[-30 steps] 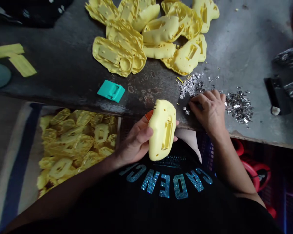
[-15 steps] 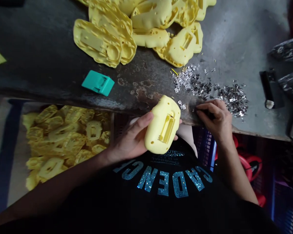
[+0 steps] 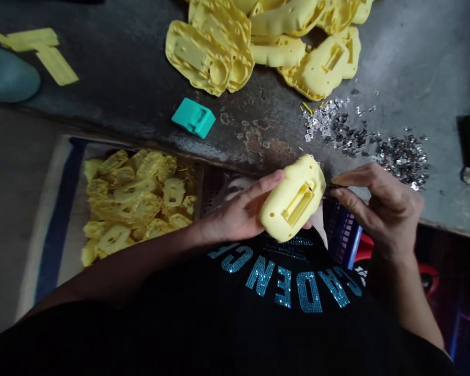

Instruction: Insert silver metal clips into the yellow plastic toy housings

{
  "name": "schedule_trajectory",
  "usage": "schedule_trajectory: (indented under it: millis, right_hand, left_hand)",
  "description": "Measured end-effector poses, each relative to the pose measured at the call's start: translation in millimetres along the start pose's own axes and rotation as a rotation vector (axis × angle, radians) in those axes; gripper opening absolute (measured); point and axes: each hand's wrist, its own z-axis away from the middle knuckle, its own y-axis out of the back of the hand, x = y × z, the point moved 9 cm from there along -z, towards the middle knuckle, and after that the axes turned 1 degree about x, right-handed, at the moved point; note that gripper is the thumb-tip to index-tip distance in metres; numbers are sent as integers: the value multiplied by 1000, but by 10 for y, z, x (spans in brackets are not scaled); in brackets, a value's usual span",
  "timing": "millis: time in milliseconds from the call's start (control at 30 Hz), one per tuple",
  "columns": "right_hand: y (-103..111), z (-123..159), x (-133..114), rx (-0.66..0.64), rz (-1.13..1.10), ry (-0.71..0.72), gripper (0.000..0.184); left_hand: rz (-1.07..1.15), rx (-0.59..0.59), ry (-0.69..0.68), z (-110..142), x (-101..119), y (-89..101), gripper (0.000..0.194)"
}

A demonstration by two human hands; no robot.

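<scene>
My left hand [image 3: 241, 211] grips a pale yellow plastic shell [image 3: 292, 198] with a rectangular slot facing up, held just off the table's near edge. My right hand [image 3: 379, 201] is beside it on the right, thumb and forefinger pinched on a small dark piece I cannot make out, its tip almost touching the shell. Small shiny metal clips [image 3: 403, 156] lie in piles on the grey table [image 3: 113, 89] just beyond my right hand.
A heap of yellow shells [image 3: 258, 42] lies at the table's far side. A teal plastic part [image 3: 193, 117] sits near the front edge. Flat yellow strips [image 3: 43, 49] lie at the far left. A box of yellow shells [image 3: 137, 196] stands below the table.
My right hand has lifted off the table by the clip pile and come to the shell with a pinched piece. My left hand has tilted the shell.
</scene>
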Motion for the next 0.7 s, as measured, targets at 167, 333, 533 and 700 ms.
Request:
schedule_trajectory:
  millis: [167,333,533,700]
  right_hand:
    - [-2,-66,-394,-103,23,136,33]
    - [-40,-54,-493,-173,165,230,35]
    - [-36,0,-583,-190,242,269,36]
    - [-48,86,-654,-175,323,311,39]
  left_hand:
    - [-56,-22,39,6,-57,-60,80]
    - [-62,-54,63,27,-97,-91,89]
    - [-46,-82,61,37,-125,-136,88]
    - [-56,-123,16,32,-104,-208,84]
